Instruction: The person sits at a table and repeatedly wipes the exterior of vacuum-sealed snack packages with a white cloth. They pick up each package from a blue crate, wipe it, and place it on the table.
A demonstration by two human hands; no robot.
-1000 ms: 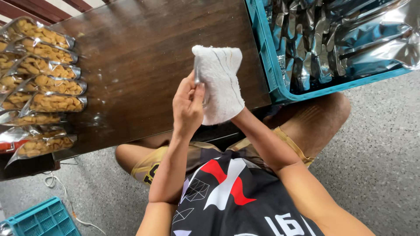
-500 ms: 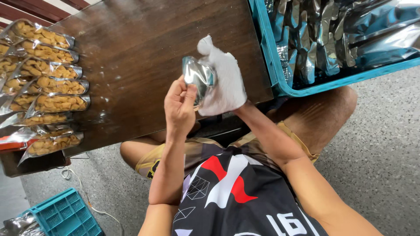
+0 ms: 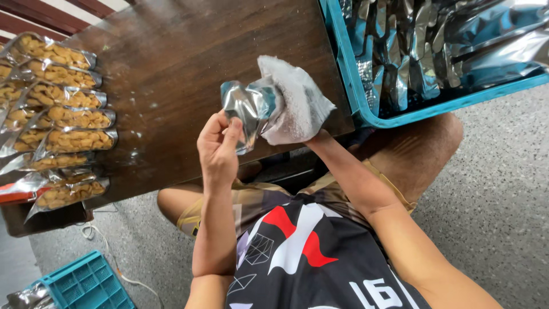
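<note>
My left hand [image 3: 218, 147] pinches the lower edge of a crumpled silver foil pouch [image 3: 247, 109] held over the front part of a dark wooden table [image 3: 166, 68]. A white cloth [image 3: 297, 103] is wrapped over my right hand and pressed against the pouch's right side. Only the wrist of my right hand [image 3: 321, 141] shows below the cloth; its fingers are hidden inside it. Both hands meet just left of a teal crate.
The teal crate [image 3: 350, 86], full of silver pouches [image 3: 434, 46], sits on the table's right end. Rows of clear-fronted pouches of yellow snacks [image 3: 57, 123] lie at the left. On the floor are another teal crate [image 3: 86, 283] and a white cable [image 3: 91, 232].
The silver pouch, first hidden behind the cloth, has come out on the cloth's left side. The cloth has slid to the right and both hands have shifted slightly.
</note>
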